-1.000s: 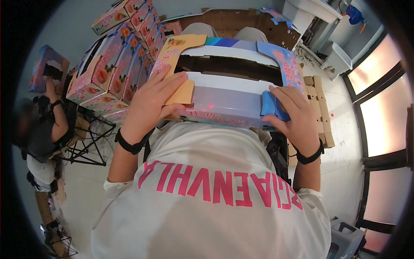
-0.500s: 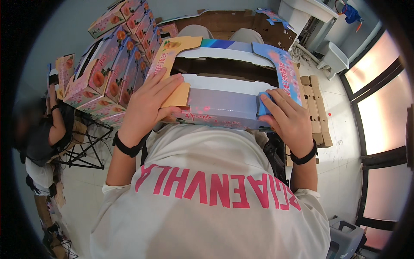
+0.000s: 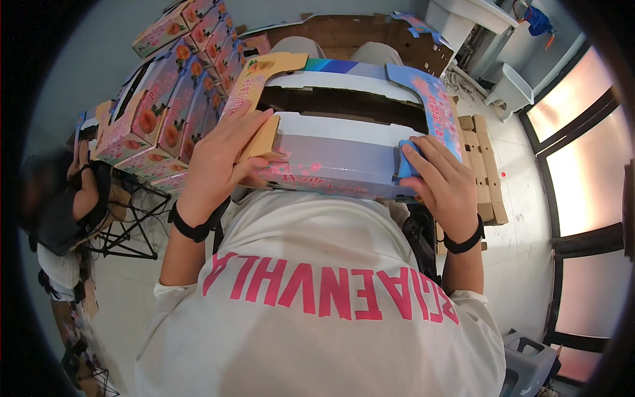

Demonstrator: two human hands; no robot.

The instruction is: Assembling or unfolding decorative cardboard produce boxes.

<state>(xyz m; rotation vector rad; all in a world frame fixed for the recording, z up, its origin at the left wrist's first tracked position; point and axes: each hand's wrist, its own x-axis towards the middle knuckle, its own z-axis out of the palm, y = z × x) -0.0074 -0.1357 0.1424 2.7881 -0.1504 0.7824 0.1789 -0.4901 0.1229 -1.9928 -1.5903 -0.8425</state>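
A printed cardboard gift box in lilac, blue and peach rests across my lap, its long top slot showing a dark inside. My left hand grips the near left corner, its fingers over the top edge against a folded peach-yellow flap and the thumb on the front face. At the near right corner my right hand clasps the box, fingers bent over a small blue flap. The undersides of both flaps are hidden.
Similar boxes are stacked at the left, beside another person's arm. A large brown carton stands beyond my knees. Flat brown cardboard lies at right, with a grey plastic stool lower right.
My left hand has bent the peach-yellow flap further upright and down at the box's left end. The right hand keeps its hold, and the box has shifted slightly left.
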